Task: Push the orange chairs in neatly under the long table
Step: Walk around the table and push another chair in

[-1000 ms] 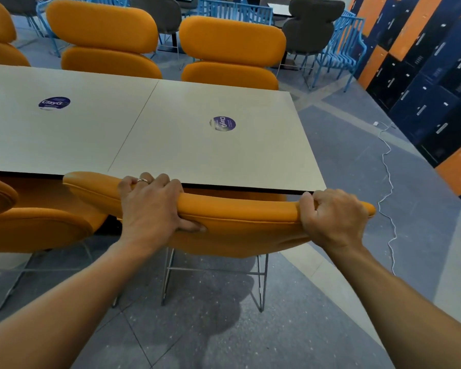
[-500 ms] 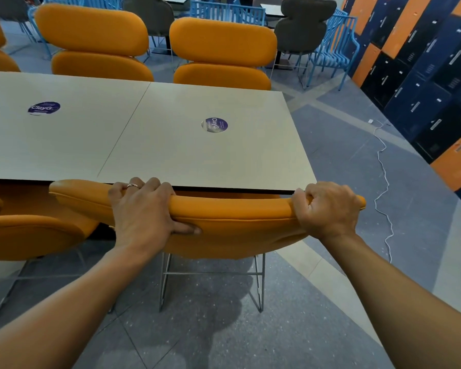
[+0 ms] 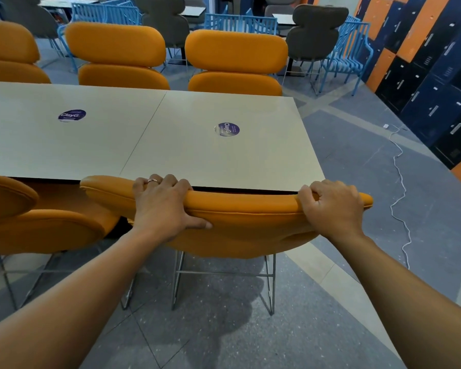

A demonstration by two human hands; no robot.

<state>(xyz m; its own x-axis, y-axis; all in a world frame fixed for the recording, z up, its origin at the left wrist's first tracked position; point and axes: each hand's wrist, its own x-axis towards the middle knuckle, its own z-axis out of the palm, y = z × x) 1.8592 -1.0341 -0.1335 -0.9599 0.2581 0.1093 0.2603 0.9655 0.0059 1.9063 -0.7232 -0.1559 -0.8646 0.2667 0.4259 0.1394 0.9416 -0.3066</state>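
Head view:
- The left hand grips the top edge of the near orange chair. Its fingers are curled over the backrest's bench side, and the thumb lies along the near face. A ring is on one finger.
- The right hand grips the same backrest near its right end, with its fingers wrapped over the top edge.
- The near orange chair stands at the right-hand end of the bench. The top of its backrest is at the near bench edge. Its seat is hidden, and its metal legs stand on the floor.
- A second orange chair stands just beside it on the left, at the same bench edge.
- Three more orange chairs line the far side, with their backrests rising above the bench top.
- Two round purple stickers lie on the bench top, one on each panel.
- A white cable runs across the floor to the right, near the blue and orange lockers.
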